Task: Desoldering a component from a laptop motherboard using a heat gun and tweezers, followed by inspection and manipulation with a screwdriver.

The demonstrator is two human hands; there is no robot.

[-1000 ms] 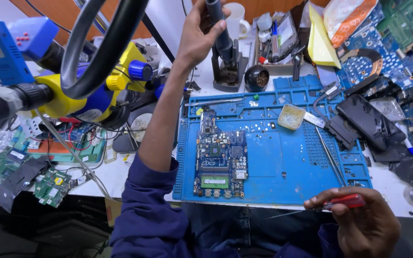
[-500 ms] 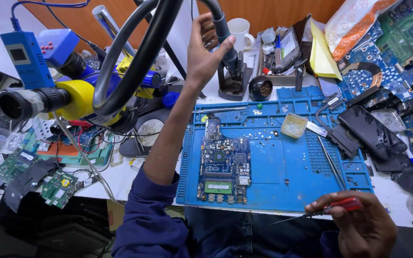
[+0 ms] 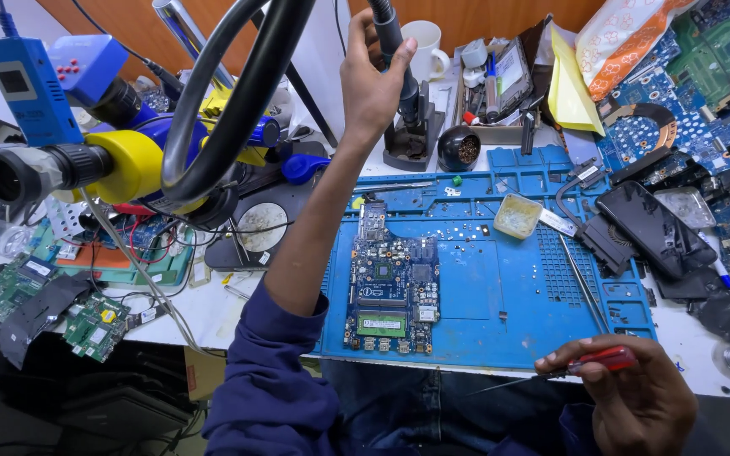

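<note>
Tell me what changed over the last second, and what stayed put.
The left hand keeps its grip on the black handpiece in the stand at the far edge of the bench, its fingers shifting only slightly on it. The right hand still holds the red-handled screwdriver near the body. The circuit board stays where it lay on the blue mat.

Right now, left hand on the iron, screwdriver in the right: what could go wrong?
1. The left hand grips the soldering iron handle above its stand. The forearm spans the bench beside the thick black hose, so a snag looks possible.
2. The right hand holds a red-handled screwdriver with its thin tip over the blue mat edge, pointing towards the circuit board. A slip might scratch it.
</note>
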